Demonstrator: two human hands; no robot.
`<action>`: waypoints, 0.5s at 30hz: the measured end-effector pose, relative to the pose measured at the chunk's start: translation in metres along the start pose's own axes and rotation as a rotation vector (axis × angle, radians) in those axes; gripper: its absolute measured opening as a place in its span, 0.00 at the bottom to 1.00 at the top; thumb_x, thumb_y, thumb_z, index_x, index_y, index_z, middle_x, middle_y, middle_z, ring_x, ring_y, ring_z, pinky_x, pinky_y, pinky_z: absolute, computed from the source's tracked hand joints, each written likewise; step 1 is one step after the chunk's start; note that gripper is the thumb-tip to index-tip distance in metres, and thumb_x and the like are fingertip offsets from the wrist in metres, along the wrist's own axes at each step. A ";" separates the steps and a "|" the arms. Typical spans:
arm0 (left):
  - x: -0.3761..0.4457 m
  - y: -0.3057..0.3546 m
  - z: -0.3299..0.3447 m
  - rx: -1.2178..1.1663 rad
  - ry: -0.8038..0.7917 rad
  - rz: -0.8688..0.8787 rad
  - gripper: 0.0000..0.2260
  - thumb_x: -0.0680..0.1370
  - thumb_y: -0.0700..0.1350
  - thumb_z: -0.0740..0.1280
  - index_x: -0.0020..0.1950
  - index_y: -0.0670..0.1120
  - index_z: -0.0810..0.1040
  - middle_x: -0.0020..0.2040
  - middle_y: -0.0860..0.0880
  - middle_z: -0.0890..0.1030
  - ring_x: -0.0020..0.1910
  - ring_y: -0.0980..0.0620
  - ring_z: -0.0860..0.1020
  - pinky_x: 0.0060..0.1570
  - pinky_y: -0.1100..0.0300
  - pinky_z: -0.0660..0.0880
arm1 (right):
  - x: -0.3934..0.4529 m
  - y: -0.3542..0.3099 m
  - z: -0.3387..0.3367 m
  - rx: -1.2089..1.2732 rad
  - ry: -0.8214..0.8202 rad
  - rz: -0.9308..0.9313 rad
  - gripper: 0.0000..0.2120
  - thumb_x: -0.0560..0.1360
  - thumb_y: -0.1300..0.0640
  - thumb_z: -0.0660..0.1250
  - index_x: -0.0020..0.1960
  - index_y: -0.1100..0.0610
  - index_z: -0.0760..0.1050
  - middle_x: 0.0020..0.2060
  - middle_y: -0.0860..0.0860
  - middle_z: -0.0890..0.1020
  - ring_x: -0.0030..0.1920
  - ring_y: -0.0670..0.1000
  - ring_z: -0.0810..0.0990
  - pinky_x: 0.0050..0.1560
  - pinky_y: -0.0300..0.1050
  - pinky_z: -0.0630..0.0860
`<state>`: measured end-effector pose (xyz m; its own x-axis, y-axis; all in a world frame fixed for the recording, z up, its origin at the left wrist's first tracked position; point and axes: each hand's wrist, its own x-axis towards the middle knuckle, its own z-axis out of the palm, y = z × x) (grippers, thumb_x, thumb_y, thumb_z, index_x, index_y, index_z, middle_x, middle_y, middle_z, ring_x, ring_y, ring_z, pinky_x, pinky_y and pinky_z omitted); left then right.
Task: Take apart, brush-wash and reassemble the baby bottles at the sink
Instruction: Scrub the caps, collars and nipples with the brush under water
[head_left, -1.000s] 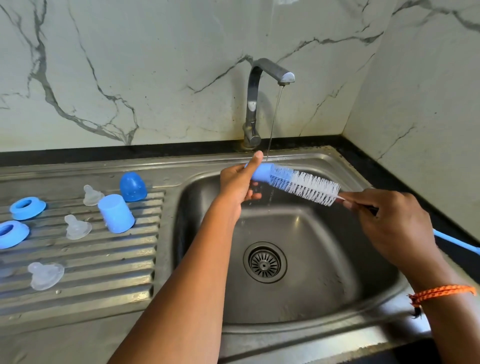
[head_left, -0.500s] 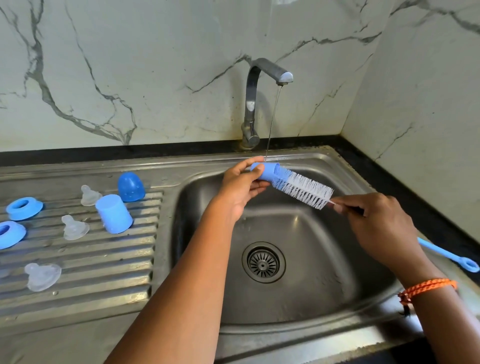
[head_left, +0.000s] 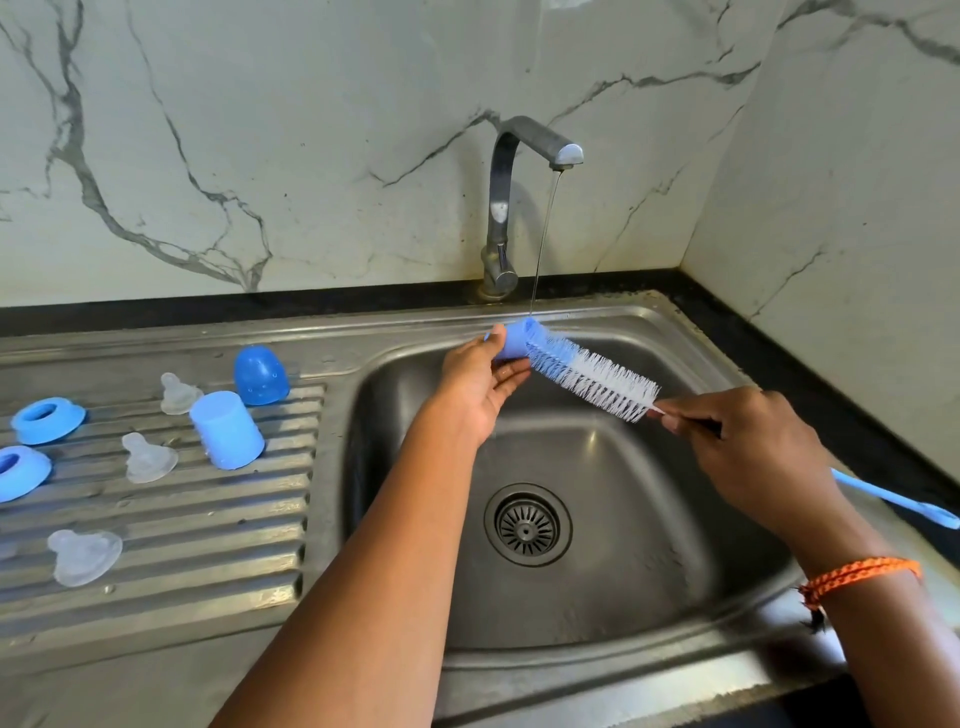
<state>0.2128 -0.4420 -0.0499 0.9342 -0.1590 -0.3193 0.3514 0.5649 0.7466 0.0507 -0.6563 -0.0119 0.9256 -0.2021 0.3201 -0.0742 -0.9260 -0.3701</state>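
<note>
Over the steel sink basin (head_left: 649, 519), my left hand (head_left: 480, 382) holds a small blue cap (head_left: 514, 340) under the thin stream from the tap (head_left: 519, 208). The tip of a white-bristled bottle brush (head_left: 592, 382) is inside the cap. My right hand (head_left: 748, 447) grips the brush's blue handle (head_left: 893, 499) just behind the bristles. On the ribbed drainboard (head_left: 208, 530) to the left lie a blue dome cap (head_left: 260, 375), an upside-down blue cap (head_left: 226, 430), two blue collar rings (head_left: 48, 420) (head_left: 18, 470) and three clear teats (head_left: 179, 394) (head_left: 148, 458) (head_left: 84, 556).
Marble walls close the back and right. A black counter strip (head_left: 810, 374) runs beside the basin on the right. The drain (head_left: 527, 525) sits in the basin's middle. An orange thread band (head_left: 857, 571) circles my right wrist.
My left thumb has come down onto the blue cap. My right hand has shifted the brush a little left and lower, so its handle end shows past my wrist.
</note>
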 end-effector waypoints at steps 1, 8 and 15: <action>0.000 0.001 -0.001 0.053 0.005 0.026 0.09 0.83 0.46 0.70 0.59 0.41 0.78 0.45 0.41 0.82 0.40 0.47 0.82 0.54 0.51 0.83 | 0.000 -0.001 0.000 -0.005 -0.010 -0.009 0.14 0.79 0.53 0.70 0.60 0.38 0.85 0.48 0.47 0.88 0.48 0.56 0.83 0.33 0.36 0.63; -0.002 -0.001 -0.005 0.427 0.100 0.167 0.25 0.68 0.65 0.81 0.45 0.46 0.78 0.29 0.50 0.74 0.22 0.52 0.69 0.31 0.57 0.78 | -0.004 -0.003 -0.003 -0.021 0.042 -0.075 0.14 0.79 0.55 0.71 0.58 0.40 0.86 0.48 0.48 0.89 0.48 0.57 0.84 0.40 0.45 0.68; -0.004 0.001 -0.010 0.516 0.322 0.149 0.47 0.54 0.84 0.70 0.55 0.48 0.82 0.39 0.51 0.77 0.30 0.52 0.72 0.20 0.65 0.65 | -0.007 -0.010 -0.009 -0.041 0.100 -0.175 0.15 0.77 0.60 0.70 0.56 0.43 0.87 0.36 0.37 0.79 0.40 0.52 0.80 0.36 0.45 0.66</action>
<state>0.2091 -0.4327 -0.0533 0.9383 0.1883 -0.2902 0.2787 0.0856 0.9566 0.0420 -0.6487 -0.0021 0.8842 -0.0660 0.4625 0.0673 -0.9616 -0.2660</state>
